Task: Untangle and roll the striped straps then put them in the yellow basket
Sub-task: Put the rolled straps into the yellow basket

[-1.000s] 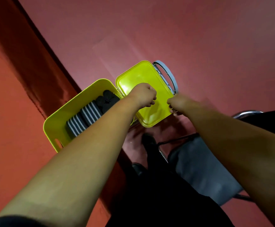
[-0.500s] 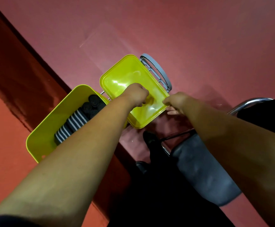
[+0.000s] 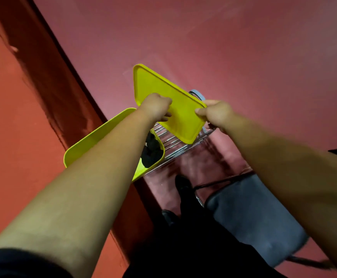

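The yellow basket (image 3: pixel 103 135) sits at the edge of the red table, partly over the edge, with my left forearm across it. Dark rolled straps (image 3: pixel 152 150) show in its near corner; their stripes are hidden. Both hands hold a yellow lid (image 3: pixel 175 109) lifted and tilted above the basket's right end. My left hand (image 3: pixel 156 106) grips the lid's left edge. My right hand (image 3: pixel 216 114) pinches its right corner, thumb on top.
A wire rack (image 3: pixel 173 143) with a grey handle (image 3: pixel 197 94) shows under the lid. A grey-seated chair (image 3: pixel 252 215) stands below right on the dark red floor. My dark trousers and shoes (image 3: pixel 182 185) are below the table edge.
Both hands have lifted the yellow lid off the wire rack and tilted it up and leftward over the basket. The camera view has shifted, so the basket appears lower and more hidden.
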Demonstrator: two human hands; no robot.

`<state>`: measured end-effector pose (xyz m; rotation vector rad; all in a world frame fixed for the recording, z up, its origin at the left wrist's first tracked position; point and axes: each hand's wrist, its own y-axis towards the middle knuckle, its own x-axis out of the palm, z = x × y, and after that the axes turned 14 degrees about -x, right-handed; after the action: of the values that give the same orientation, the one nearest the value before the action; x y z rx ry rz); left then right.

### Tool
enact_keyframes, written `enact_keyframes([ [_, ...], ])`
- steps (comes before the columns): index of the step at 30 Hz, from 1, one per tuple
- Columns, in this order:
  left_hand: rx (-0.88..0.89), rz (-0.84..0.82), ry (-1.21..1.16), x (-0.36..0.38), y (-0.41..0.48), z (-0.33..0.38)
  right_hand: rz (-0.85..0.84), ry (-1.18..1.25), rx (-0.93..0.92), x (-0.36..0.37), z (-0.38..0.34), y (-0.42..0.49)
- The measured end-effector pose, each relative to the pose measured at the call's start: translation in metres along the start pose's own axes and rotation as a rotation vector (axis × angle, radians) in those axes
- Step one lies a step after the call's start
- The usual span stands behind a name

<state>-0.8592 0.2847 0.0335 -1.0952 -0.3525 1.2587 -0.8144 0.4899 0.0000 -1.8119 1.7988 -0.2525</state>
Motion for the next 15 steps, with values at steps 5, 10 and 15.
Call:
enact_keyframes([
  [5, -0.029, 0.112, -0.361, -0.059, -0.035, 0.006, -0.011, -0.100, -0.258, 0.017, -0.065, -0.026],
  [10, -0.159, 0.344, -0.749, -0.136, -0.064, -0.026, -0.107, -0.196, -0.426, 0.048, -0.097, -0.040],
  [15, -0.239, 0.516, -0.981, -0.183, -0.088, -0.092, -0.230, -0.281, -0.402, 0.086, -0.115, -0.052],
])
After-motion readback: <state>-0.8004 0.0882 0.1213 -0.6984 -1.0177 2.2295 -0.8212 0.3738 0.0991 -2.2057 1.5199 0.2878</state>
